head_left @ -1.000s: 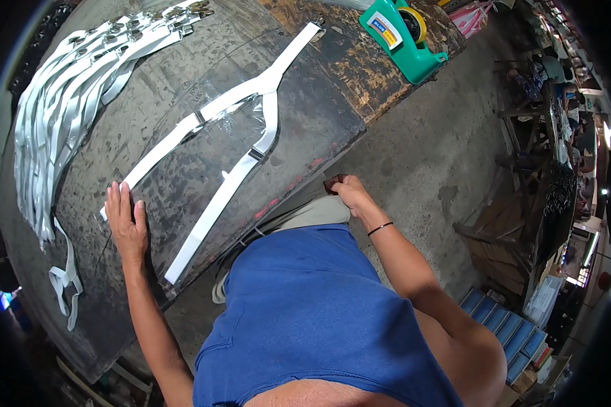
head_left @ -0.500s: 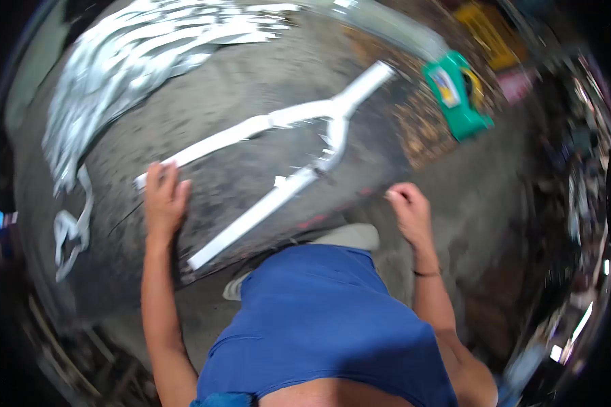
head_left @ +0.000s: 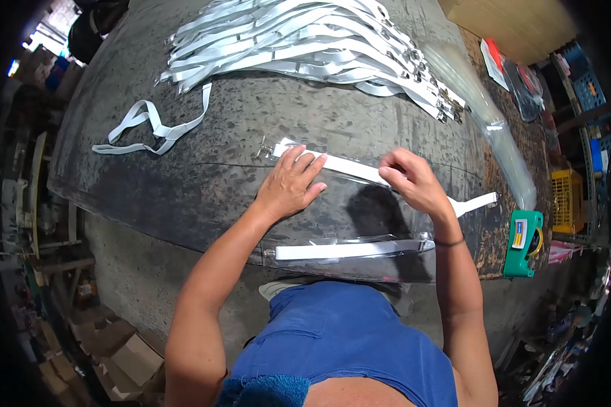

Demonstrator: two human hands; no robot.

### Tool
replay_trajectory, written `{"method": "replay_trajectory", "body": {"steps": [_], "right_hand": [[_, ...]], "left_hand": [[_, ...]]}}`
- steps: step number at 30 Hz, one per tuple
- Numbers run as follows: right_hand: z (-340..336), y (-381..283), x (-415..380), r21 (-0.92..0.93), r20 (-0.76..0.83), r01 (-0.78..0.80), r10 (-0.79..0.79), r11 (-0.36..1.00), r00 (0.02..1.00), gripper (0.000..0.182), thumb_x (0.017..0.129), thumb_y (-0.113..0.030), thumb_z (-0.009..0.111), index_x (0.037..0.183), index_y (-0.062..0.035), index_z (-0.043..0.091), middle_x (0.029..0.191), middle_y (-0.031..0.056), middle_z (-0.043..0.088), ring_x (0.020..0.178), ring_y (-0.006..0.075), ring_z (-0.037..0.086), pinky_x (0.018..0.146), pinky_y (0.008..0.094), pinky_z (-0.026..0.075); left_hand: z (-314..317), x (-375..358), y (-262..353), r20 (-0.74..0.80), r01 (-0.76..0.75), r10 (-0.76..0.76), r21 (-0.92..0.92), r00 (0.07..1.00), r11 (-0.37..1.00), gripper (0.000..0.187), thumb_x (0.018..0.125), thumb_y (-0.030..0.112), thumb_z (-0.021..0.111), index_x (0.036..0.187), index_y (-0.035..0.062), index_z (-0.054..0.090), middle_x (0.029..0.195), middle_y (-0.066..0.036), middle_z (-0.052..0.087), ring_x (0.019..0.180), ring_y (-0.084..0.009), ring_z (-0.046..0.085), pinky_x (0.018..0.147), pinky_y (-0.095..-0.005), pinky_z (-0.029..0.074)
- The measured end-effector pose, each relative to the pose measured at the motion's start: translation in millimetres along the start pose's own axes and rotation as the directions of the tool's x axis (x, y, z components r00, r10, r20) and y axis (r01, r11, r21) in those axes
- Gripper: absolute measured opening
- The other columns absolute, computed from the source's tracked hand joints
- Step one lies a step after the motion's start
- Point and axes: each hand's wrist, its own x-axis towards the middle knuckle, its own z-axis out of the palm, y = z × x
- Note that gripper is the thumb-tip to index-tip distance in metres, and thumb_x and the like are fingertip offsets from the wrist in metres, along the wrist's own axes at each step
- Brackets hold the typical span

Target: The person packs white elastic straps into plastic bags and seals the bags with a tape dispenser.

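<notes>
White elastic suspenders [head_left: 352,167] lie spread in a Y on the table, with a metal clip [head_left: 265,148] at the far strap's left end. My left hand [head_left: 288,184] rests flat on that strap, fingers stretched out. Farther right, my right hand [head_left: 414,182] has its fingers curled and pinched at the same strap. Part of the Y passes beneath my right hand and wrist, and its short tail [head_left: 478,202] shows beyond. Nearer my body lies the other strap [head_left: 346,251], with shiny clear plastic around it.
A pile of white suspenders [head_left: 305,51] covers the back of the dark worktable [head_left: 217,122]. One looped pair [head_left: 157,130] lies left. To the right are a long clear plastic roll [head_left: 502,146], a green tape dispenser [head_left: 523,244] and a yellow crate [head_left: 567,200].
My right hand has come from beyond the table's near edge onto the far strap. My left hand remains at that strap's left end. The head view has turned, and the picture is sharper.
</notes>
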Motion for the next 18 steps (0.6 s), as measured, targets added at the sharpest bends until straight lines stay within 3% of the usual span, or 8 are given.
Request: {"method": "replay_trajectory", "body": {"steps": [3, 6, 8, 18], "right_hand": [[16.1, 0.2, 45.1, -0.016, 0.149, -0.043, 0.044, 0.999, 0.988, 0.018, 0.093, -0.018, 0.064, 0.088, -0.001, 0.06, 0.073, -0.0026, 0.05, 0.066, 0.0067, 0.043, 0.057, 0.0251, 0.037], [32.0, 18.9, 76.7, -0.019, 0.281, -0.031, 0.035, 0.999, 0.959, 0.018, 0.092, -0.018, 0.065, 0.089, -0.0009, 0.061, 0.069, -0.0038, 0.049, 0.065, 0.0057, 0.041, 0.057, 0.0256, 0.037], [38.6, 26.2, 88.1, 0.009, 0.322, -0.038, 0.033, 0.999, 0.946, 0.017, 0.092, -0.017, 0.066, 0.089, -0.0008, 0.061, 0.069, -0.0023, 0.052, 0.066, 0.007, 0.044, 0.058, 0.027, 0.039], [41.4, 22.4, 116.4, -0.224, 0.556, 0.018, 0.112, 0.974, 0.824, 0.015, 0.089, -0.016, 0.068, 0.094, -0.0018, 0.065, 0.073, 0.0046, 0.062, 0.069, 0.0134, 0.054, 0.063, 0.0324, 0.046]], "left_hand": [[-3.3, 0.6, 1.6, 0.016, 0.043, -0.042, -0.036, 0.999, 0.998, 0.056, 0.085, 0.031, 0.071, 0.132, 0.0043, 0.055, 0.124, -0.014, 0.053, 0.128, -0.0366, 0.043, 0.11, -0.0495, 0.038], [-0.3, -2.0, -2.1, 0.019, 0.029, -0.028, -0.038, 0.999, 0.999, 0.052, 0.084, 0.03, 0.073, 0.127, 0.0052, 0.058, 0.124, -0.014, 0.054, 0.128, -0.0366, 0.044, 0.11, -0.0501, 0.039], [-0.1, -1.8, -2.6, 0.012, 0.034, -0.033, -0.053, 0.999, 0.998, 0.05, 0.083, 0.03, 0.073, 0.124, 0.0057, 0.058, 0.124, -0.013, 0.053, 0.128, -0.0366, 0.045, 0.11, -0.0505, 0.039], [-1.7, -0.9, -2.6, 0.023, 0.061, -0.059, -0.099, 0.998, 0.993, 0.047, 0.082, 0.029, 0.074, 0.121, 0.0067, 0.06, 0.124, -0.012, 0.052, 0.128, -0.0368, 0.044, 0.11, -0.0507, 0.038]]}}
